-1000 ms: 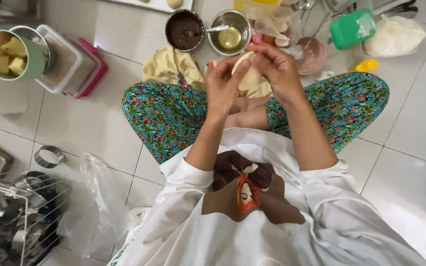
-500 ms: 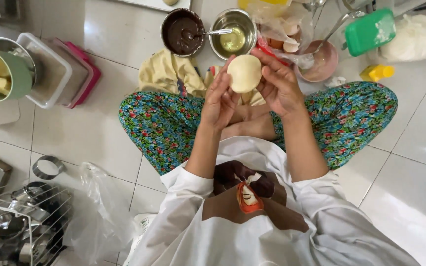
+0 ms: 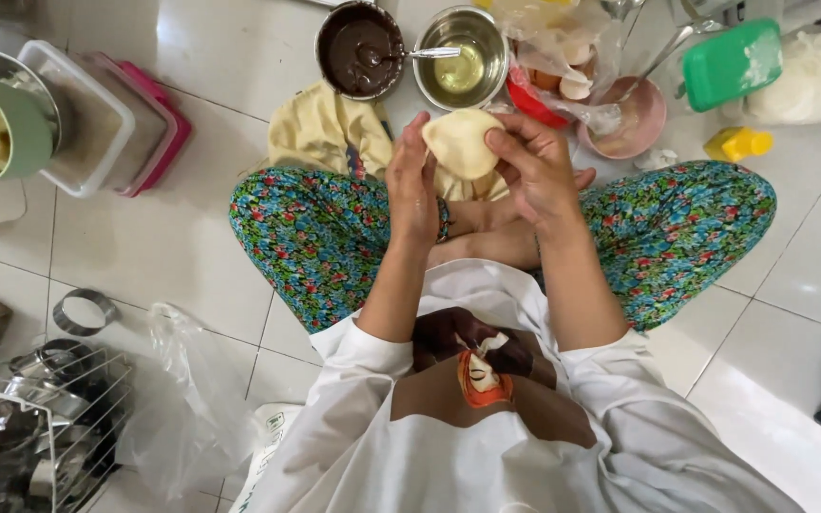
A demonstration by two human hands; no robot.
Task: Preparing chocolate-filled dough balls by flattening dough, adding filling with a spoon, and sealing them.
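White tiled floor point(image 3: 182, 237). Both hands pinch dough disc point(image 3: 461, 142): left hand point(image 3: 412, 185), right hand point(image 3: 536, 171). Keep thickness even, I judge.

Dough disc point(image 3: 461, 142) between hands, bowls point(image 3: 458, 57) beyond, containers point(image 3: 97, 119) left.

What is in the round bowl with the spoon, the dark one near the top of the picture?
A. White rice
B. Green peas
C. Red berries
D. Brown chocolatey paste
D: the dark bowl on the floor tiles holds a smooth, dark brown paste, with a metal spoon resting in it, just beyond the pale dough round held between the left hand and right hand.
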